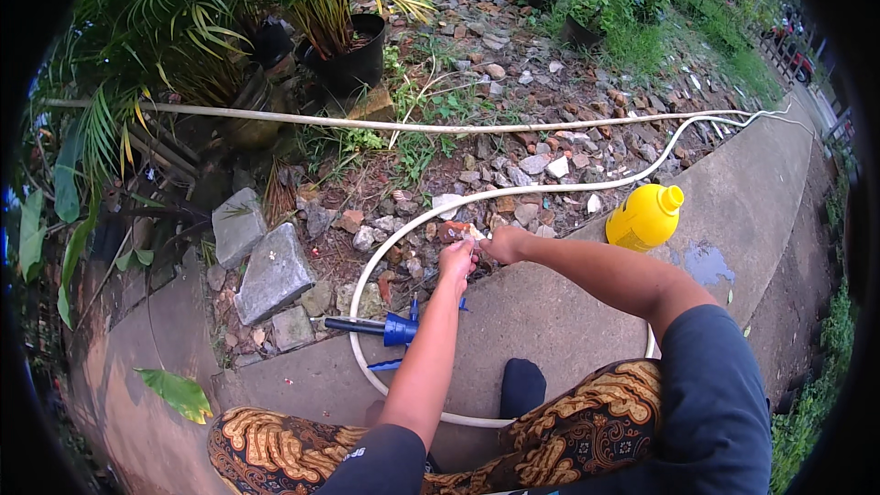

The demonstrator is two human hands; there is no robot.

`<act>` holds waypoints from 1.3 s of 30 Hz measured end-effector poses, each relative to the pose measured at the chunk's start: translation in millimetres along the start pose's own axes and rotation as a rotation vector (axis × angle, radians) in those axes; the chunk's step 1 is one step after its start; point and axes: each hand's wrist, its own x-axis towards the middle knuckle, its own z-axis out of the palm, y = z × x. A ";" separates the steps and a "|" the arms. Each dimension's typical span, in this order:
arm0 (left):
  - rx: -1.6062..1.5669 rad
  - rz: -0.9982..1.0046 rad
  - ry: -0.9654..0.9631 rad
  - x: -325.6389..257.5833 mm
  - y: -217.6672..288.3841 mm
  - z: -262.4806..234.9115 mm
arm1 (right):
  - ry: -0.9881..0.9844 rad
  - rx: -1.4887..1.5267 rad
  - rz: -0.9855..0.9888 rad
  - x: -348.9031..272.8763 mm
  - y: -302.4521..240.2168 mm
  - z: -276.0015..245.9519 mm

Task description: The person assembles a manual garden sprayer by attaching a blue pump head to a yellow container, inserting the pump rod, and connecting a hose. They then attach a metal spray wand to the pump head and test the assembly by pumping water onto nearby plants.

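Over the edge of the rubble bed, my left hand (456, 261) and my right hand (504, 245) meet with fingers closed. Between them is a small whitish piece (477, 233), too small to make out. Beneath my left forearm lies a blue device with a black tube (398, 329) on the concrete, partly covered by the arm. A cream hose (513, 190) curves around my hands and runs on behind my right arm. To the right, a yellow plastic bottle (644, 217) with a narrow neck stands on the path, apart from both hands.
A straight pale pipe (431, 128) crosses the rubble. Concrete blocks (275, 272) lie at the left, near a fallen leaf (179, 393). Potted plants (346, 60) stand behind. A wet patch (708, 264) marks the path (752, 174) beside the bottle. My dark-socked foot (522, 387) rests below my hands.
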 end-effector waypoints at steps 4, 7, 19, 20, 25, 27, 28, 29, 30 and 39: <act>-0.212 -0.158 -0.011 -3.2 5.0 4.0 | 0.012 0.100 0.002 -7.3 -0.9 -8.6; -0.243 -0.116 -0.080 -2.9 2.4 5.7 | -0.025 0.126 0.092 -9.3 4.8 -11.6; -0.159 -0.138 -0.113 -4.9 4.5 5.7 | 0.050 -0.118 -0.053 -6.9 17.8 6.5; -0.174 -0.132 -0.130 -5.0 4.3 5.7 | 0.044 -0.083 -0.025 -13.1 14.6 3.3; -0.185 -0.122 -0.168 -2.9 4.8 5.4 | -0.042 -0.134 -0.020 -35.2 0.6 -8.7; -0.151 -0.025 -0.170 -4.2 5.8 5.9 | -0.037 -0.107 0.008 -37.0 -2.5 -9.7; -0.124 -0.024 -0.127 -5.4 6.5 6.5 | -0.040 -0.087 0.023 -36.9 -3.5 -9.6; -0.133 -0.004 -0.122 -7.5 7.0 6.8 | -0.031 -0.087 0.026 -36.7 -3.9 -9.5; -0.133 -0.023 -0.091 -10.0 7.1 6.9 | -0.027 -0.082 0.029 -36.4 -4.0 -9.1; -0.033 -0.026 -0.126 -6.2 3.3 -1.6 | 0.049 0.017 0.137 -39.8 -5.8 -5.8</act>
